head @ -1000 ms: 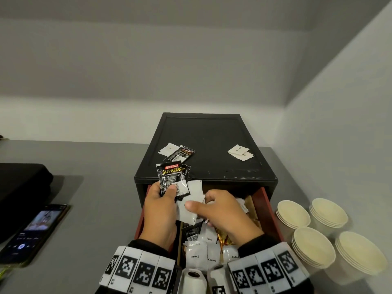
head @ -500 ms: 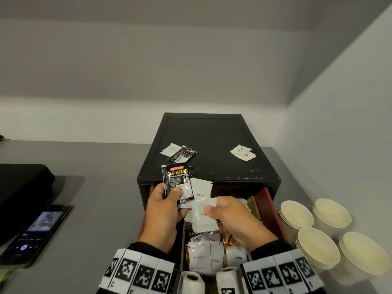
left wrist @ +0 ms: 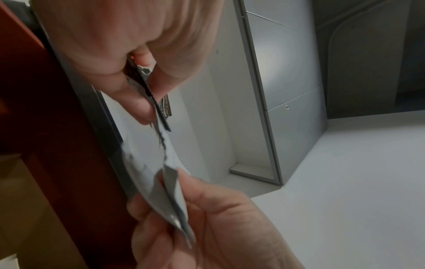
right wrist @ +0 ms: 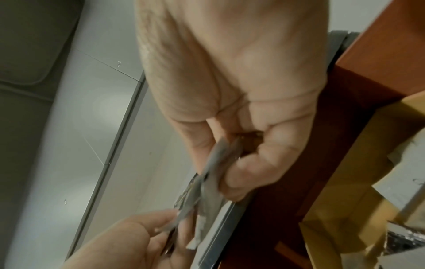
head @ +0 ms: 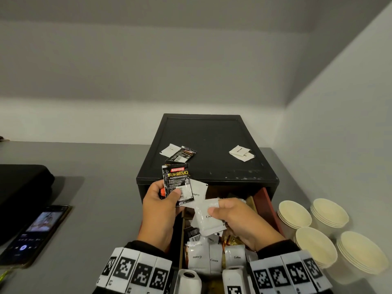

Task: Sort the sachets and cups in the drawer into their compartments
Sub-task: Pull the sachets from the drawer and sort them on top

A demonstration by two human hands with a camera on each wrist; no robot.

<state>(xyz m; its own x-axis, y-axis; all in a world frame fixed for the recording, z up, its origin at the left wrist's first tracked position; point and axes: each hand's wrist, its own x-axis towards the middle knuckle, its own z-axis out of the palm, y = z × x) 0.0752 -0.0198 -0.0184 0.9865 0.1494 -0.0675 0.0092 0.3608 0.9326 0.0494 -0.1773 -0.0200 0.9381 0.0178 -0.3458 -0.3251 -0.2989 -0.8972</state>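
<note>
The red-sided drawer (head: 267,205) stands pulled out of the black box (head: 203,145), with a jumble of white and dark sachets (head: 204,258) inside. My left hand (head: 169,197) pinches a black Kopiko Supremo sachet (head: 177,183) together with a white coffee sachet (head: 199,193) above the drawer's left side. Just right of it, my right hand (head: 214,210) pinches a white cream sachet (head: 206,219). Both wrist views show the sachets edge-on between thumb and fingers. Stacks of paper cups (head: 316,247) stand on the table right of the drawer.
Loose sachets lie on the box top: a white one and a black one (head: 180,153) at the left, white ones (head: 241,152) at the right. A phone (head: 36,232) and a black case (head: 19,192) sit on the grey table at left. A wall rises close at right.
My right hand has lifted a white cream sachet out of the drawer and brought it up beside the left hand. The left hand still holds its black and white sachets.
</note>
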